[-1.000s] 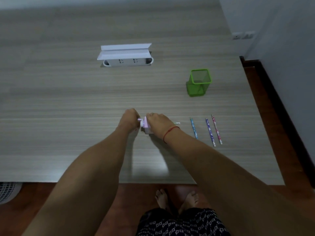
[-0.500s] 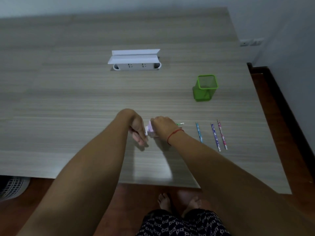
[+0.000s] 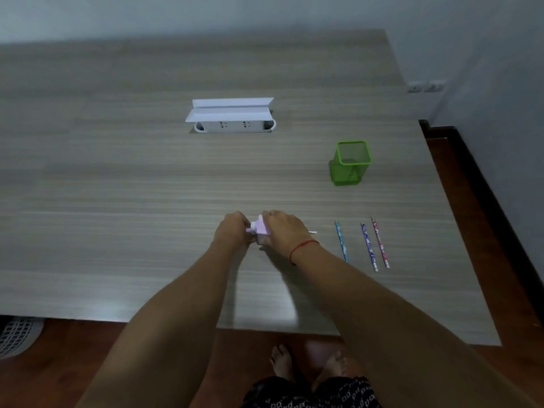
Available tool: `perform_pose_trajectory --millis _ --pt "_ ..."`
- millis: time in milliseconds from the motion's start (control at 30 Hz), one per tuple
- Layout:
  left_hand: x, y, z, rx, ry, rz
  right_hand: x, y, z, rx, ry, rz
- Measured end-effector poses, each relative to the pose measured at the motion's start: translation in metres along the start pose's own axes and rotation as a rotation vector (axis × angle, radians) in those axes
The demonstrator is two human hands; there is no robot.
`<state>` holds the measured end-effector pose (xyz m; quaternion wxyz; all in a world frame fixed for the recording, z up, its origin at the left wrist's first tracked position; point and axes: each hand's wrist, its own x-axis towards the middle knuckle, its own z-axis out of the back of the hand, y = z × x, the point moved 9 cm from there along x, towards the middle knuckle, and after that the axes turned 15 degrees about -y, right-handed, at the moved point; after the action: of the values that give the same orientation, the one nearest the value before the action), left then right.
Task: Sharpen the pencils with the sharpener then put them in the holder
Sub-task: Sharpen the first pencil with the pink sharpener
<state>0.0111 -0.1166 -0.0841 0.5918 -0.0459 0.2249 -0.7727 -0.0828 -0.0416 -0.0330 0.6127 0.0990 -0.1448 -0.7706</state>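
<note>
Two hands on sharpener [image 3: 261,231] near table [image 3: 147,201] front: left hand [image 3: 232,231] curled round its handle [image 3: 249,230], right hand [image 3: 282,231] clamped over top; pencil end [image 3: 313,232] pokes out right; three pencils [image 3: 369,247] lie beside, green holder [image 3: 351,161] beyond

A square green wire-mesh holder [image 3: 350,163] stands upright on the grey wood-grain table [image 3: 147,187]. Nearer the person and left of the holder, the right hand [image 3: 284,231] grips a small pink-and-white plastic sharpener [image 3: 260,231], and the left hand [image 3: 232,231] holds its crank [image 3: 249,230]. Three patterned pencils [image 3: 368,247] lie side by side just nearer than the holder.
</note>
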Motion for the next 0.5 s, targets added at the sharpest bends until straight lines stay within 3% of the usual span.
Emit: perform_pose_trajectory --millis 133,300,500 --pt "0.010 0.010 0.008 0.024 0.004 0.017 -0.008 -0.014 -0.009 0.052 0.047 -0.029" --pt "0.009 -0.027 0.041 -0.172 -0.136 -0.045 -0.007 -0.023 0.002 0.138 0.024 -0.071" --pt "-0.016 -0.056 0.006 -0.208 0.014 -0.012 -0.021 -0.053 0.014 -0.066 0.082 -0.100"
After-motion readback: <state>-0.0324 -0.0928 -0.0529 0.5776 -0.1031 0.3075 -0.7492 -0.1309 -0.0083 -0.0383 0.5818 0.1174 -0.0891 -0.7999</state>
